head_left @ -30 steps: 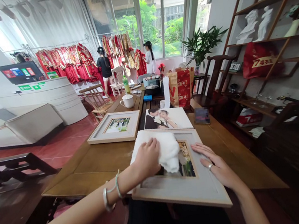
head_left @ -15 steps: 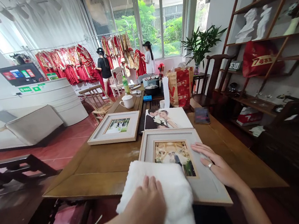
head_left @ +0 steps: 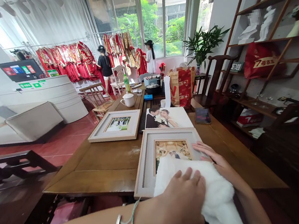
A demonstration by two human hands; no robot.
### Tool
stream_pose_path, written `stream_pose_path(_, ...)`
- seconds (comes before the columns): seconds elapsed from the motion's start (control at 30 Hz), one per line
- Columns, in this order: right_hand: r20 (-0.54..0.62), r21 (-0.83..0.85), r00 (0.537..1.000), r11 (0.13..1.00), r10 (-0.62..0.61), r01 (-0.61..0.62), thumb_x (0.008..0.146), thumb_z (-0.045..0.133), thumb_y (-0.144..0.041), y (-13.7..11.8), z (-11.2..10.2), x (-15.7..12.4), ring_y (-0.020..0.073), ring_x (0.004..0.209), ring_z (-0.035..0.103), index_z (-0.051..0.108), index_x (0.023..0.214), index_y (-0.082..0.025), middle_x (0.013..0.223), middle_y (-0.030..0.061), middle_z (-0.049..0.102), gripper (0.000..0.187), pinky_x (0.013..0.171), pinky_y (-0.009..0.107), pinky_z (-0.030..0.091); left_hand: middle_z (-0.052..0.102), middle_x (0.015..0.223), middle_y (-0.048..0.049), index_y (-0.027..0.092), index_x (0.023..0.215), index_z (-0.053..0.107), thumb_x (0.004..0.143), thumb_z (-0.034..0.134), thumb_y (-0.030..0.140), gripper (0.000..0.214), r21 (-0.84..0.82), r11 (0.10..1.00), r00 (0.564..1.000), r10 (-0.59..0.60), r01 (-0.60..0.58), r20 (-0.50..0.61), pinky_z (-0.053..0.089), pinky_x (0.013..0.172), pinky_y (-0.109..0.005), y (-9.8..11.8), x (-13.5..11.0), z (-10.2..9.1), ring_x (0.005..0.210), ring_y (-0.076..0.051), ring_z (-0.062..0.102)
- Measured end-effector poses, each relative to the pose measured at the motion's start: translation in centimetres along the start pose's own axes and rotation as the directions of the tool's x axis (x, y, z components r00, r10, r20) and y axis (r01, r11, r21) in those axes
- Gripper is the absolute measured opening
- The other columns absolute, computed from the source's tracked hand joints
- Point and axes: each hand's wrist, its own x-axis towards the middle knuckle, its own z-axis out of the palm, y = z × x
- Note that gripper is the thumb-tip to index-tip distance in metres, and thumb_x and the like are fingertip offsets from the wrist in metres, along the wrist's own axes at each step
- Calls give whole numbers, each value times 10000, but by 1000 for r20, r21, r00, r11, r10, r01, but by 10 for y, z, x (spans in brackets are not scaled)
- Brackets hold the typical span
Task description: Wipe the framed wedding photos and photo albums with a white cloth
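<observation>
A white cloth (head_left: 180, 165) lies bunched over the lower part of a pale picture frame (head_left: 142, 169), hiding much of the wedding photo (head_left: 171, 148) inside it. My left hand (head_left: 187, 196) presses down on the cloth with its fingers bent over it; a bangle and a cord bracelet circle the wrist. On the frame's right side rests my right hand (head_left: 212, 157), fingers stretched out along the border, its lower part partly covered by the cloth. The frame's near edge reaches past the table's front edge.
A second framed photo (head_left: 99, 137) and a large couple print (head_left: 177, 117) lie on the wooden table (head_left: 91, 176). Farther back stand a white lidded cup (head_left: 128, 100) and a red-and-brown paper bag (head_left: 181, 88). Two people stand near hanging red garments (head_left: 66, 64).
My left hand has moved the cloth rightward across the frame, uncovering its lower left corner and covering its lower right. My right hand stays on the right border.
</observation>
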Motion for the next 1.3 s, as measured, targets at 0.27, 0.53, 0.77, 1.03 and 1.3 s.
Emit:
stream_pose_path(0.27, -6, -18, 1000, 999, 28, -29, 861, 468, -316, -1, 0, -2, 217, 1351, 284, 544, 1175, -247, 1404, 86, 416, 330, 1112, 463, 217, 280, 1441, -201, 42, 1355, 289, 765, 525, 131, 642, 197, 939, 959, -281, 283, -41, 336, 1005, -472, -61, 42, 9, 1315, -321, 272)
stream_pose_path(0.53, -3, -63, 1000, 998, 29, -30, 850, 478, -297, 2, 0, -1, 246, 1350, 275, 627, 939, -240, 1296, 69, 512, 182, 1101, 470, 237, 358, 1404, -90, 218, 1347, 329, 827, 465, 106, 549, 221, 957, 966, -142, 190, -216, 295, 1021, -453, -95, 80, 4, 1299, -291, 293)
stream_pose_path(0.77, -26, -35, 1000, 999, 7, -8, 858, 462, -282, 8, -2, -3, 243, 1338, 302, 572, 1152, -250, 1362, 83, 455, 315, 1105, 479, 235, 541, 1159, -178, 100, 1210, 469, 811, 471, 157, 403, 152, 955, 967, -246, 254, -69, 482, 804, -448, -68, 63, -4, 1099, -341, 498)
stream_pose_path(1.03, -10, -37, 1000, 999, -16, 16, 872, 443, -315, 0, -5, -1, 255, 1317, 338, 586, 1154, -252, 1315, 79, 520, 322, 1104, 499, 233, 378, 1375, -214, 96, 1354, 335, 867, 463, 271, 534, 73, 996, 981, -64, 51, 185, 416, 941, -491, 15, -1, -6, 1241, -398, 373)
stream_pose_path(1.3, -23, -18, 999, 1000, -26, 26, 870, 446, -328, 2, -1, -2, 256, 1307, 358, 592, 1166, -251, 1312, 82, 525, 339, 1100, 489, 255, 380, 1369, -240, 58, 1363, 318, 839, 486, 253, 584, 159, 969, 982, -188, 187, -12, 407, 919, -543, -6, 10, 13, 1245, -407, 361)
